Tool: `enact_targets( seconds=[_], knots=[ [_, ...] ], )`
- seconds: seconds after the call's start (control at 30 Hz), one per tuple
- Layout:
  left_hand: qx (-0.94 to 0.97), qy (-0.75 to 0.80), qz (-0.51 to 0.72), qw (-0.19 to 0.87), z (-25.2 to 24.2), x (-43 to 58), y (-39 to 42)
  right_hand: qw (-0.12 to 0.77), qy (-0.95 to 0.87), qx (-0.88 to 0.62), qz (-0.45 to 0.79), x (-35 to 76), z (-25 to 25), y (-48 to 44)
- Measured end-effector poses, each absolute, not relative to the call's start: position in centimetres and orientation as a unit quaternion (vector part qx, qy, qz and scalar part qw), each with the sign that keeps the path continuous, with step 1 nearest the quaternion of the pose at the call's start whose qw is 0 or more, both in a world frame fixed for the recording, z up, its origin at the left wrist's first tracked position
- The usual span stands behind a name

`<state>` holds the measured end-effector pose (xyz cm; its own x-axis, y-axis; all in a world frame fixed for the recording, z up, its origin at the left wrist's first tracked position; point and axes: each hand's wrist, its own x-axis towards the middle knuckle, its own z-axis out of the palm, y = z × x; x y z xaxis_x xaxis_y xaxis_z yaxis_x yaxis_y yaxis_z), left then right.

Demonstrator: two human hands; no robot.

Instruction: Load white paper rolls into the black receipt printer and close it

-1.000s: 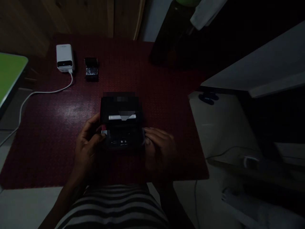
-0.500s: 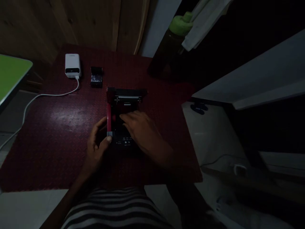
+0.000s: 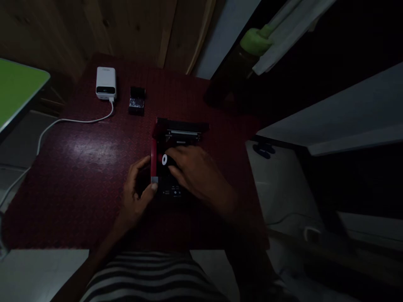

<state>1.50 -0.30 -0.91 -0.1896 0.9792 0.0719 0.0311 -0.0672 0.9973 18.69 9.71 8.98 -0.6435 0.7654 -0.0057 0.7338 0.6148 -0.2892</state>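
Note:
A small black and red printer stands on the red table with its lid raised at the back. My left hand grips its left side, thumb on the grey front corner and fingers along the red wall. Over the open bay, my right hand is closed around a dark roll whose white ring-shaped end faces left. Most of that roll is hidden by my fingers, and the dim light hides the inside of the bay.
Behind on the red tabletop lie a white power bank with a white cable and a small black object. A green-capped bottle stands at the back right. A green board juts in at left.
The roll's white end now shows between my right fingers at the bay; before, it was not visible. My left hand keeps its hold. The whole view has shifted slightly.

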Motion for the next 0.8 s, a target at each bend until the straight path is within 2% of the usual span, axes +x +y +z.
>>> enact_targets(
  seconds=[0.17, 0.27, 0.33, 0.43, 0.57, 0.8],
  knots=[
    [0.46, 0.534, 0.553, 0.445, -0.5, 1.6, -0.3, 0.29, -0.849, -0.43, 0.106, 23.6, 10.4, 6.7],
    [0.454, 0.533, 0.557, 0.447, -0.5, 1.7, -0.3, 0.407, -0.736, -0.531, 0.1, 27.2, 8.5, 7.6],
    [0.452, 0.531, 0.566, 0.438, -0.6, 1.8, -0.3, 0.45, -0.663, -0.578, 0.153, 29.0, 5.8, 9.1],
    [0.452, 0.526, 0.576, 0.432, -0.9, 1.9, -0.2, 0.457, -0.602, -0.612, 0.234, 30.4, 1.1, 11.0],
    [0.455, 0.527, 0.572, 0.433, -1.0, 1.9, -0.2, 0.448, -0.591, -0.616, 0.267, 30.2, -3.0, 11.9],
    [0.465, 0.536, 0.567, 0.418, -0.4, 2.0, 0.0, 0.436, -0.594, -0.614, 0.283, 30.7, -3.2, 10.8]
  ],
)
